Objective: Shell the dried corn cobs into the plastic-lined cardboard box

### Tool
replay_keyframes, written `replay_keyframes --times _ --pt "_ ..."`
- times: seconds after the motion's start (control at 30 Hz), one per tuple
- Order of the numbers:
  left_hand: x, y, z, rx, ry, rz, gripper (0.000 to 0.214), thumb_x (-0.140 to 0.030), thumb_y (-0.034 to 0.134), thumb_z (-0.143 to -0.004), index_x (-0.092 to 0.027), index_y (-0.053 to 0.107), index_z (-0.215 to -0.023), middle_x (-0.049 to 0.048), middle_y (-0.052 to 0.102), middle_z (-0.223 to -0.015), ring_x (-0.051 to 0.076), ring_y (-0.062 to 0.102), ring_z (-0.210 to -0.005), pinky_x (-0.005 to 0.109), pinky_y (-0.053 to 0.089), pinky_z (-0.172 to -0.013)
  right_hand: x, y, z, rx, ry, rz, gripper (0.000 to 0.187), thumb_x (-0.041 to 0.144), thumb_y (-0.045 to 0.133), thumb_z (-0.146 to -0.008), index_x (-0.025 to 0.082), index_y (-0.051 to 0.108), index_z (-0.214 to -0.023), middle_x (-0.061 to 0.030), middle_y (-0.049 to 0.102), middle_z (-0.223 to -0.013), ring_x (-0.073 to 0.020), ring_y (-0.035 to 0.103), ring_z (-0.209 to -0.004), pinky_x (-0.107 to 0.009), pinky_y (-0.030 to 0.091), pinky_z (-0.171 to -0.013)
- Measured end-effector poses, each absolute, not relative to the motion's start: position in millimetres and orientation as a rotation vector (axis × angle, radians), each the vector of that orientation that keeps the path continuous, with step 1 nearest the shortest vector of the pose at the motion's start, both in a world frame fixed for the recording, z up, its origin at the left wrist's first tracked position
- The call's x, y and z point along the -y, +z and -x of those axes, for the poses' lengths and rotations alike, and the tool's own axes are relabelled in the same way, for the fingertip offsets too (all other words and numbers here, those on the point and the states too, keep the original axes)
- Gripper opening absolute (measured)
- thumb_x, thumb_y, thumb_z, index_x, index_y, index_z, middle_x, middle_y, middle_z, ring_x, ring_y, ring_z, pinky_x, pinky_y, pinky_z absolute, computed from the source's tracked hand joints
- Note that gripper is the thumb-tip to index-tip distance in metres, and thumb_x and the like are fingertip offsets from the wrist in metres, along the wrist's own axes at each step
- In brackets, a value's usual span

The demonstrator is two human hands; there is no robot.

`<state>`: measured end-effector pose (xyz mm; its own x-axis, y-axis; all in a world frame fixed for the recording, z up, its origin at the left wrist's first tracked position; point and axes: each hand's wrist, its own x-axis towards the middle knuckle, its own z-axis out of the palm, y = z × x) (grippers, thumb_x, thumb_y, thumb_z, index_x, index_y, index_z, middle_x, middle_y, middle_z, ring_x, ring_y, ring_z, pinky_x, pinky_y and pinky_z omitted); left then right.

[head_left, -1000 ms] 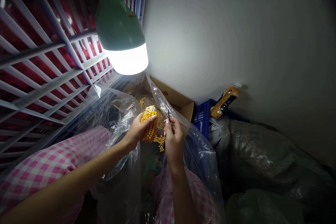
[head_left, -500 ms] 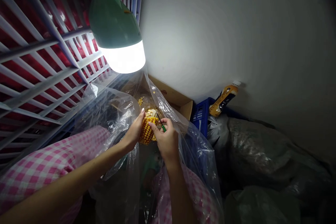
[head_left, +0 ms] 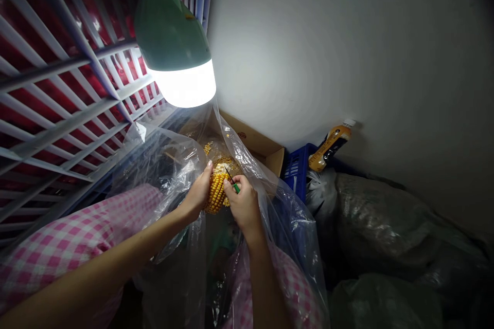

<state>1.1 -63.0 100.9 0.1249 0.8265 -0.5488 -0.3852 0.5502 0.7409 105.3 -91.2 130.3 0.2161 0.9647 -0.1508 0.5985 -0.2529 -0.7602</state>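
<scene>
My left hand (head_left: 198, 193) grips an ear of dried yellow corn (head_left: 216, 193) upright, its top end partly stripped to the pale cob. My right hand (head_left: 243, 203) pinches a small green-handled tool with a thin dark shaft (head_left: 235, 188), like a small screwdriver, and rests against the ear. The shaft's tip lies at the upper part of the ear. Loose corn kernels (head_left: 208, 148) lie below in a cardboard box (head_left: 254, 144). Clear plastic sheeting (head_left: 170, 175) surrounds both hands, and pink gingham sleeves (head_left: 73, 236) cover my upper arms.
A glowing green-topped bulb lamp (head_left: 175, 46) hangs close above, in front of a white wire rack (head_left: 65, 77). To the right are a blue crate (head_left: 297, 172), a yellow bottle (head_left: 330, 147) and bulging grey sacks (head_left: 386, 226) against a wall (head_left: 328, 46).
My right hand has moved left, bringing the tool from beside the ear onto its upper part. The ear now stands more upright, and the view has shifted slightly.
</scene>
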Motion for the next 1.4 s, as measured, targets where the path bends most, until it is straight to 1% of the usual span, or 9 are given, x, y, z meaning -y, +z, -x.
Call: replay_keyframes --times 0.13,0.27,0.4,0.5,0.67,0.83,1.07,1.3,1.4 --pt "61.8 103.3 -0.5 -1.111 0.888 -0.398 0.049 -0.058 0.045 -0.075 -0.014 0.060 -0.091 0.0045 0.066 -0.073 0.016 0.060 -0.060 0.025 0.044 -0.054 89.2 127.1 -106.8 1.463 0.758 1.972 0.024 0.031 0.041 -0.081 0.018 0.060 -0.080 -0.0024 0.064 -0.071 -0.0145 0.055 -0.064 -0.023 0.037 -0.058" --pt "60.1 104.5 0.0 -1.140 0.921 -0.419 0.050 -0.058 0.045 -0.074 -0.015 0.060 -0.094 0.0033 0.065 -0.073 0.016 0.060 -0.062 0.025 0.044 -0.056 90.3 130.3 -108.0 1.423 0.708 1.976 0.028 0.037 0.038 -0.085 0.018 0.059 -0.085 -0.0032 0.065 -0.079 -0.0158 0.057 -0.071 -0.023 0.037 -0.061" --pt "58.3 100.7 1.6 -1.174 0.998 -0.471 0.050 -0.058 0.048 -0.073 -0.015 0.059 -0.096 0.0029 0.065 -0.076 0.017 0.060 -0.068 0.026 0.044 -0.063 96.0 139.8 -108.0 1.500 0.676 1.936 0.028 0.034 0.035 -0.087 0.019 0.058 -0.081 -0.0015 0.063 -0.072 -0.0145 0.056 -0.065 -0.022 0.035 -0.058" --pt "55.5 98.2 3.4 -1.218 1.025 -0.461 0.050 -0.058 0.046 -0.074 -0.015 0.058 -0.097 0.0033 0.065 -0.075 0.018 0.060 -0.068 0.027 0.044 -0.063 101.1 145.8 -107.6 1.638 0.697 1.878 0.028 0.033 0.038 -0.086 0.020 0.061 -0.077 -0.0010 0.064 -0.072 -0.0143 0.057 -0.067 -0.022 0.036 -0.061" --pt "52.5 98.5 4.9 -1.336 1.046 -0.568 0.047 -0.057 0.043 -0.075 -0.015 0.057 -0.090 0.0037 0.063 -0.075 0.019 0.059 -0.074 0.028 0.043 -0.064 103.3 148.4 -108.3 1.673 0.681 1.921 0.027 0.033 0.042 -0.084 0.021 0.065 -0.076 -0.0010 0.066 -0.072 -0.0146 0.059 -0.066 -0.021 0.037 -0.061" --pt "52.8 100.4 4.2 -1.433 1.019 -0.772 0.045 -0.057 0.037 -0.078 -0.016 0.055 -0.083 0.0030 0.060 -0.072 0.020 0.056 -0.078 0.030 0.042 -0.071 103.2 149.8 -110.8 1.677 0.668 1.957 0.028 0.032 0.043 -0.084 0.020 0.066 -0.075 -0.0015 0.067 -0.071 -0.0139 0.059 -0.066 -0.020 0.036 -0.062" --pt "52.1 103.6 4.3 -1.515 0.983 -0.935 0.044 -0.054 0.030 -0.081 -0.017 0.053 -0.079 0.0047 0.060 -0.079 0.021 0.054 -0.082 0.031 0.041 -0.074 106.0 153.7 -112.2 1.686 0.652 1.999 0.028 0.034 0.042 -0.084 0.021 0.065 -0.074 -0.0006 0.067 -0.070 -0.0132 0.059 -0.064 -0.020 0.035 -0.059" --pt "53.6 102.7 4.4 -1.483 0.972 -0.973 0.044 -0.054 0.031 -0.082 -0.016 0.055 -0.081 0.0048 0.062 -0.082 0.020 0.054 -0.078 0.029 0.041 -0.071 106.2 154.1 -116.6 1.695 0.657 2.013 0.025 0.034 0.043 -0.084 0.022 0.065 -0.078 -0.0002 0.068 -0.075 -0.0137 0.060 -0.067 -0.020 0.035 -0.060" --pt "53.6 101.2 4.9 -1.459 0.985 -1.011 0.042 -0.051 0.030 -0.083 -0.017 0.055 -0.083 0.0046 0.063 -0.085 0.019 0.054 -0.082 0.028 0.040 -0.073 106.5 153.5 -117.8 1.715 0.671 2.021 0.026 0.034 0.044 -0.084 0.022 0.065 -0.077 -0.0001 0.069 -0.075 -0.0138 0.060 -0.067 -0.020 0.035 -0.060"
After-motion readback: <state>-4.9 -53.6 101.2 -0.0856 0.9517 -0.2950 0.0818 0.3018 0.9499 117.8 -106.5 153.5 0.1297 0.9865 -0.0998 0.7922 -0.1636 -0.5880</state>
